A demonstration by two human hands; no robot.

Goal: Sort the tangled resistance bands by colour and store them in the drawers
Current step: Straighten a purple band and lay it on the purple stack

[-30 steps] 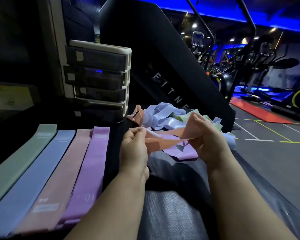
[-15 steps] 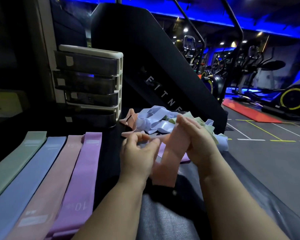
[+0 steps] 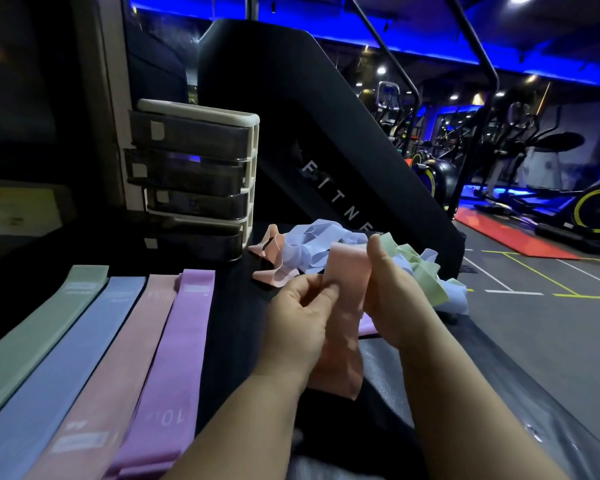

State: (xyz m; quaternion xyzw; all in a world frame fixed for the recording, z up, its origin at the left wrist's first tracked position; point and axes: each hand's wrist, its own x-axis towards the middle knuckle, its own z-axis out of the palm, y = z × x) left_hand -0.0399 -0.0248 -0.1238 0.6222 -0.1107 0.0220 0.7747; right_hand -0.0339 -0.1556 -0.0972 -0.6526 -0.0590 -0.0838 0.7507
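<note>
A peach-pink resistance band (image 3: 343, 327) hangs lengthwise between my hands. My left hand (image 3: 298, 320) pinches its left edge with thumb and fingers. My right hand (image 3: 392, 299) grips its right edge near the top. Behind them lies the tangled pile (image 3: 329, 251) of light blue, green and peach bands, with a purple one partly hidden under my right hand. A small drawer unit (image 3: 194, 174) with several dark translucent drawers stands at the back left; all look closed.
Green (image 3: 39, 327), blue (image 3: 73, 348), pink (image 3: 118, 351) and purple (image 3: 177, 355) fabric bands lie flat side by side on the left. A black slanted machine panel (image 3: 326, 161) rises behind the pile. The dark surface's right edge drops to the gym floor (image 3: 534, 334).
The peach band went from stretched sideways between my hands to hanging lengthwise. Both hands rose and closed in on its upper part.
</note>
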